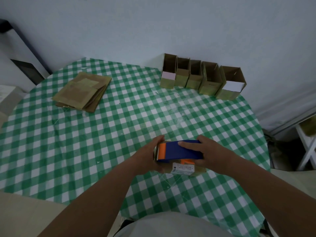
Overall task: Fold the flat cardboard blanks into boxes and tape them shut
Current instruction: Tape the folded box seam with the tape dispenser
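checked tablecloth (85, 142) under labelled brown box (184, 169), blue-orange tape dispenser (177, 151) atop.

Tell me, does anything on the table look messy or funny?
A little. The stack of flat cardboard blanks at the far left is fanned out, its edges not lined up. The clear cover on the table looks wrinkled and scuffed in the middle. The row of folded boxes by the wall stands tidy.

1. A round table (119, 127) is covered with a green-and-white checked cloth under a clear sheet.
2. A stack of flat cardboard blanks (82, 92) is laid at the far left.
3. Five folded boxes (202, 77), open-topped, are lined up at the far right edge, against the wall.
4. A small box (183, 169) is set near the front edge.
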